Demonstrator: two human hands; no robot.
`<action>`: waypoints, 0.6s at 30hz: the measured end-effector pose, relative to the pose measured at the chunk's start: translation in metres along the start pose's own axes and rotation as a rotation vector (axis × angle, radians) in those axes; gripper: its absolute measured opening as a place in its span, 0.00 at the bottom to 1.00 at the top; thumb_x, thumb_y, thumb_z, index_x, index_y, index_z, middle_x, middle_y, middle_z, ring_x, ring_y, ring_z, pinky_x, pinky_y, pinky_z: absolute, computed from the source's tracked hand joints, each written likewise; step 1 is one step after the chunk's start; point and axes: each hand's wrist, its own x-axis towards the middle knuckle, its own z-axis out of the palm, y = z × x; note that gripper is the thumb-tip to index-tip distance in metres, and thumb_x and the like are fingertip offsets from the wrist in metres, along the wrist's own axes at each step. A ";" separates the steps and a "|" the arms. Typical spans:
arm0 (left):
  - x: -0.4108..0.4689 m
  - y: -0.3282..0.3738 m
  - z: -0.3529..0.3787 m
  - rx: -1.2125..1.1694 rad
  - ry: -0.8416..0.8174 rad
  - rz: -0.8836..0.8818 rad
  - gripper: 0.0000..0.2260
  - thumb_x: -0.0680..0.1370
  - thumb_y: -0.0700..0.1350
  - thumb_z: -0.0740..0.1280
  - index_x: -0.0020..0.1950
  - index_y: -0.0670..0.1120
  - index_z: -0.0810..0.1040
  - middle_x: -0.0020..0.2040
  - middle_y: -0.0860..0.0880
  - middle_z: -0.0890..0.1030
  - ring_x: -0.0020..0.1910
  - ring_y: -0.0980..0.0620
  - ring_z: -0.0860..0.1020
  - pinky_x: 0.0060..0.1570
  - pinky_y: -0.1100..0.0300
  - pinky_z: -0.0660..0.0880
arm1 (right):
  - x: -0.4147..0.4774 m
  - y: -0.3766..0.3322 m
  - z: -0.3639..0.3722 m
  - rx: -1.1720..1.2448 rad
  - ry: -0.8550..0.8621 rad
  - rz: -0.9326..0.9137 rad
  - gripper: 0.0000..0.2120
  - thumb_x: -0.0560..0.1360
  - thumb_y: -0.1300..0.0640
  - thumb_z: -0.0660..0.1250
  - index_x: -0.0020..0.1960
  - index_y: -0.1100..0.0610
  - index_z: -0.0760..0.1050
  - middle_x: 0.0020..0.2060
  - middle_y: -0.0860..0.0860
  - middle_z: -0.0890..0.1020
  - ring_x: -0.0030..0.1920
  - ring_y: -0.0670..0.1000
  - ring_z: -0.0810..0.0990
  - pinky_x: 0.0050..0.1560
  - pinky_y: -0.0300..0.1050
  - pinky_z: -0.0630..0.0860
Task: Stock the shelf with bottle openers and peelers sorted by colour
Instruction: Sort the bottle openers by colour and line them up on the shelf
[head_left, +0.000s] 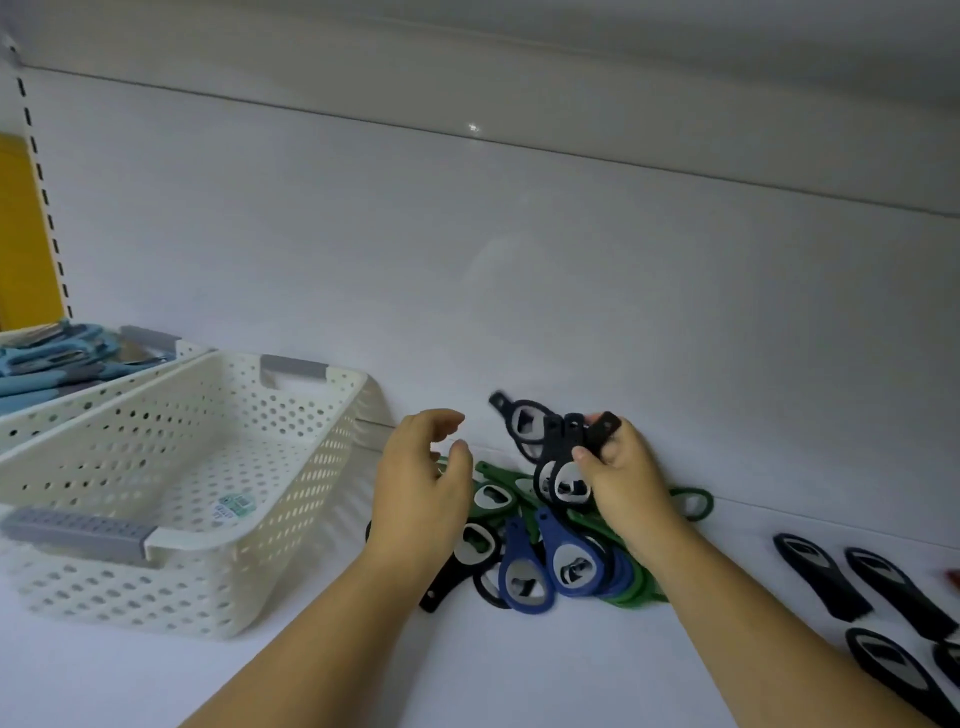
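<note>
right hand (628, 483) pinching fanned black openers (558, 441): heads toward 6 o'clock, handles 10 to 1. left hand (421, 493) loosely curled, empty.

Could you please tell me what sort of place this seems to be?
Probably a shop's display shelving: a slotted upright at the left, white stock baskets, and a pile of matching bottle openers, while the right hand grips black bottle openers.

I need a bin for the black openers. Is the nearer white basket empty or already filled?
Empty: the white basket shows its bare perforated floor, with only a label sticker lying on it.
</note>
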 end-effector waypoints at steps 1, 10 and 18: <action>0.000 0.000 0.001 -0.023 -0.001 -0.021 0.11 0.78 0.43 0.61 0.58 0.54 0.74 0.55 0.58 0.76 0.45 0.61 0.76 0.47 0.63 0.75 | 0.002 0.002 -0.002 0.064 0.030 0.053 0.11 0.77 0.65 0.64 0.53 0.50 0.73 0.49 0.49 0.83 0.52 0.50 0.81 0.60 0.53 0.76; 0.004 0.005 0.010 -0.481 -0.129 -0.385 0.05 0.78 0.38 0.62 0.46 0.40 0.78 0.37 0.43 0.80 0.37 0.47 0.80 0.42 0.54 0.81 | 0.004 -0.020 -0.035 0.496 -0.316 0.351 0.11 0.78 0.68 0.59 0.59 0.63 0.74 0.44 0.59 0.84 0.40 0.55 0.83 0.36 0.47 0.80; -0.007 0.018 0.011 -0.934 -0.656 -0.466 0.24 0.78 0.59 0.54 0.61 0.43 0.77 0.59 0.40 0.80 0.57 0.44 0.80 0.51 0.54 0.79 | -0.011 -0.047 -0.027 0.372 -0.483 0.216 0.12 0.78 0.69 0.60 0.59 0.62 0.75 0.50 0.62 0.82 0.49 0.61 0.81 0.57 0.62 0.75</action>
